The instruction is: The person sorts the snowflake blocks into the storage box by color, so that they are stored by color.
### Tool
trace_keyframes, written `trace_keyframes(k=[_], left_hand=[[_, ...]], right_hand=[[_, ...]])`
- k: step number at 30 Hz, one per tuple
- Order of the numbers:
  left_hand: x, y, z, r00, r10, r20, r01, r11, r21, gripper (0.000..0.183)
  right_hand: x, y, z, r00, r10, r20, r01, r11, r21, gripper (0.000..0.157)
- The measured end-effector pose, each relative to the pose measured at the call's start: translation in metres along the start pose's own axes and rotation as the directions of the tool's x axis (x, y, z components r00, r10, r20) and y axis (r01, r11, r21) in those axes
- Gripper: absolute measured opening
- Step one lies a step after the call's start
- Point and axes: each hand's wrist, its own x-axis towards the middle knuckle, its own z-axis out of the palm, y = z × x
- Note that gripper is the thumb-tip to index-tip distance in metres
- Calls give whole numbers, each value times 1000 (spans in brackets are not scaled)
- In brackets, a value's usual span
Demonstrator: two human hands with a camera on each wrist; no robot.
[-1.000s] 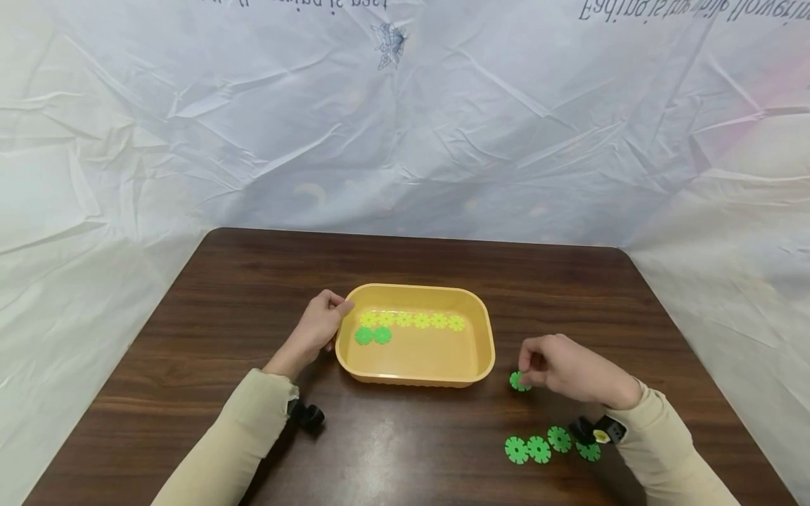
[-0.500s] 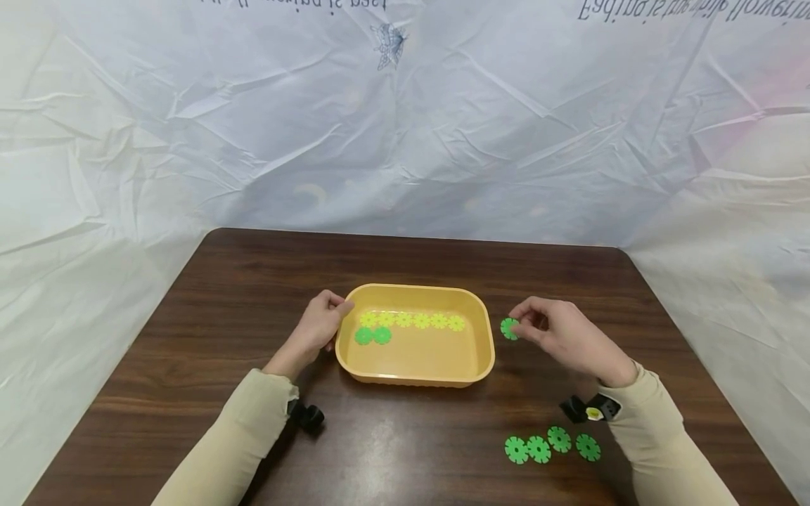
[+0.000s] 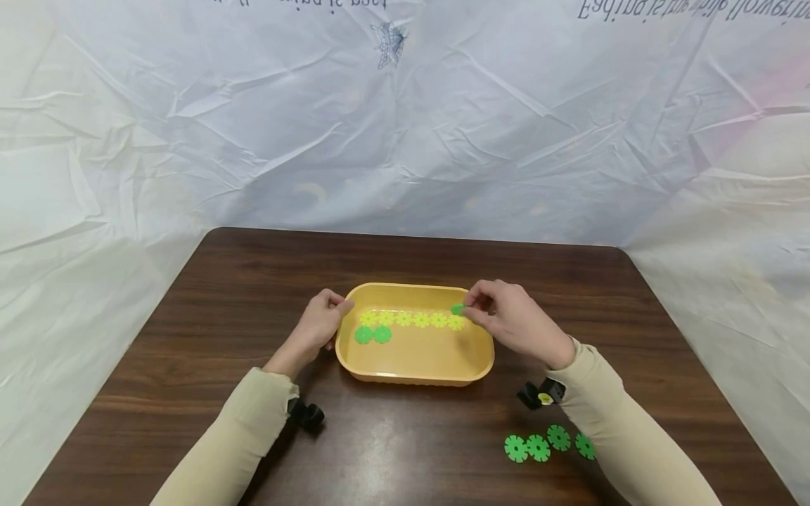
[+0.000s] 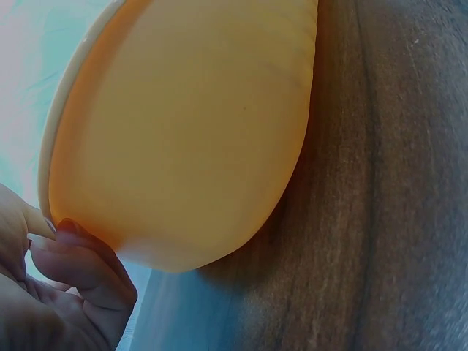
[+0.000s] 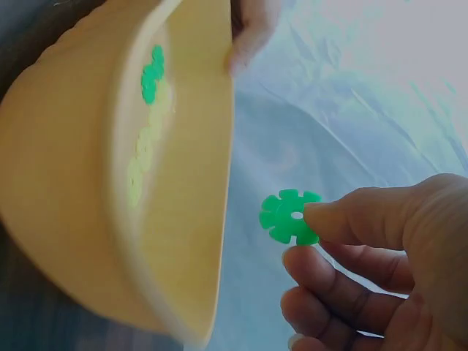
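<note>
A yellow plastic basin (image 3: 411, 365) sits mid-table, and my left hand (image 3: 317, 321) grips its left rim between thumb and fingers. In the left wrist view the basin's outer wall (image 4: 183, 131) fills much of the frame. Over the basin's right end, my right hand (image 3: 515, 316) pinches a green notched disc (image 5: 289, 216) by its edge. Inside, a row of several yellow notched discs (image 3: 403, 319) lies along the back. Two green discs (image 3: 373, 335) lie in front of that row, at its left end.
Several more green discs (image 3: 538, 448) lie on the dark wooden table (image 3: 380, 450) at front right, one partly covered by the right sleeve (image 3: 626, 422). A pale printed cloth (image 3: 405, 140) hangs behind the table.
My right hand has carried the green disc from the table right of the basin, leftward and away from me, over the basin's right rim. The left hand has stayed still.
</note>
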Motion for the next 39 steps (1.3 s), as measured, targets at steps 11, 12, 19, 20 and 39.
trace_keyframes(k=[11,12,19,20,39], left_hand=[[1,-1,0,1000,-8,-1,8,1000,4,27],[1,-1,0,1000,-9,-2,9,1000,5,27],[0,-1,0,1000,-10,-3,10,1000,-7,27],[0,-1,0,1000,-10,-2,10,1000,-7,27],[0,0,-2,1000,-9,10,9,1000,-6,26]], right_hand=[[44,-25,22,989,-116,95,135,965,-227,5],[47,-27,24,987,-120,107,143,962,-232,4],[63,-33,40,973,-115,202,164,954,-250,5],[64,-33,42,969,-116,216,171,952,-253,6],[67,-35,55,837,13,547,188,932,-310,21]])
